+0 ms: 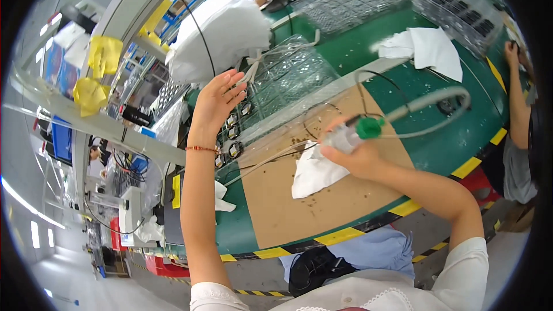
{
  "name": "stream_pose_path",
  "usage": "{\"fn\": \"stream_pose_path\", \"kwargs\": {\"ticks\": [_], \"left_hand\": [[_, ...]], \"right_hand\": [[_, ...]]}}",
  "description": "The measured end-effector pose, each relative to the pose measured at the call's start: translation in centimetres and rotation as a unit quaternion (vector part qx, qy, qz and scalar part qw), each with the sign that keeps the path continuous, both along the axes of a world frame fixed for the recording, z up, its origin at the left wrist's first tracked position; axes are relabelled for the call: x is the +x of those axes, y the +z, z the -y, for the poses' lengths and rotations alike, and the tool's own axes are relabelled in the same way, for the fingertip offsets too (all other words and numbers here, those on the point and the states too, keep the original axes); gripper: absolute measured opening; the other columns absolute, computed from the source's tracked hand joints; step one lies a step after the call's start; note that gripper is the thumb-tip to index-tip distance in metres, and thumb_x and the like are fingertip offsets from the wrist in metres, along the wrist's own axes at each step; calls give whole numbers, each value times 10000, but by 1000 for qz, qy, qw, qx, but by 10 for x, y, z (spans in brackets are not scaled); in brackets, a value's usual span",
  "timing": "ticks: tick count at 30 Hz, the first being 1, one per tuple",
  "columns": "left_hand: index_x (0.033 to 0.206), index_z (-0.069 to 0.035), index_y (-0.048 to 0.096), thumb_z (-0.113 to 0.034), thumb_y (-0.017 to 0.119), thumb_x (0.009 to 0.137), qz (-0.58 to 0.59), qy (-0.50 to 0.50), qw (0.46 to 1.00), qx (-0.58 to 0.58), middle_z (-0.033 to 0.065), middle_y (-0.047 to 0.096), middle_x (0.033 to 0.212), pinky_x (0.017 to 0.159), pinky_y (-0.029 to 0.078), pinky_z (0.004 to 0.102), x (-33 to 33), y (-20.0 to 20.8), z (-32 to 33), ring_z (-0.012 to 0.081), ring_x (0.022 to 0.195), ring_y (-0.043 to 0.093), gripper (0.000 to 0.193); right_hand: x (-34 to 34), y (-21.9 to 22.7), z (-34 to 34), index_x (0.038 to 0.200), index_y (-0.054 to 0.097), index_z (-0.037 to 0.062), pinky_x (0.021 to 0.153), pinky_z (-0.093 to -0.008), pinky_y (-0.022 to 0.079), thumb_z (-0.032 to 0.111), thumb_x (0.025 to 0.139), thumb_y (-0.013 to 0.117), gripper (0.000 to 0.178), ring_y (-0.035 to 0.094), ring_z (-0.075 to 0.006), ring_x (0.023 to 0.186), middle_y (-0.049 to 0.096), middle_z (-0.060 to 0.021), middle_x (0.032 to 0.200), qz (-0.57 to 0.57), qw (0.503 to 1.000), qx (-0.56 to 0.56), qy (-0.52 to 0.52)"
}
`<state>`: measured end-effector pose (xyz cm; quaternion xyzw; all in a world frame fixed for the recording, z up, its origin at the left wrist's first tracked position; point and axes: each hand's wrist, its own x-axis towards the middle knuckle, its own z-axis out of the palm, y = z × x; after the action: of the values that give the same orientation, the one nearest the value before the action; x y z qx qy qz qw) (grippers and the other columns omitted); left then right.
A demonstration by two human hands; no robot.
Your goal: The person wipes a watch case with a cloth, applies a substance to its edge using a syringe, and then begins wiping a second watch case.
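My left hand [219, 101] is raised over the left side of the bench, its fingers stretched out and holding nothing. Its fingertips come close to a bundle of pale cords [253, 67] beside the clear plastic trays [294, 72]. Below it stand several small black round parts [233, 132] in a row. My right hand [360, 158] is wrapped round a translucent bottle with a green cap [368, 128], held tilted above a brown cardboard sheet [276, 213]. A white cloth [317, 175] hangs or lies just under that hand; whether the fingers also grip it, I cannot tell.
A clear hose [455, 92] loops on the green bench top right of the bottle. Folded white cloths [432, 52] lie farther back. A big white bag [219, 34] and a metal frame [144, 144] stand at left. Other people's hands show at the back and right [511, 52].
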<state>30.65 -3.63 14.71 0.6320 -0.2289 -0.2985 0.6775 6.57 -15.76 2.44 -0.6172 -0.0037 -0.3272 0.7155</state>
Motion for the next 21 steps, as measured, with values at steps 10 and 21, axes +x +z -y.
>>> {"fn": "stream_pose_path", "kwargs": {"ticks": [10,21], "left_hand": [[746,-42,662,-274,718,632,503,31,742,441,167,628,745,671,477,361,80,-101,-8,296,724,612,265],[757,29,627,-118,616,668,631,31,589,504,234,607,790,673,498,398,72,-98,20,361,752,605,173]], "right_hand": [[-13,5,3,1045,339,84,757,-344,443,48,749,608,401,544,-213,904,517,-132,940,-29,967,-249,54],[-10,7,4,1043,378,82,787,-334,438,94,750,639,393,541,-202,921,531,-120,955,-80,970,-225,44]]}}
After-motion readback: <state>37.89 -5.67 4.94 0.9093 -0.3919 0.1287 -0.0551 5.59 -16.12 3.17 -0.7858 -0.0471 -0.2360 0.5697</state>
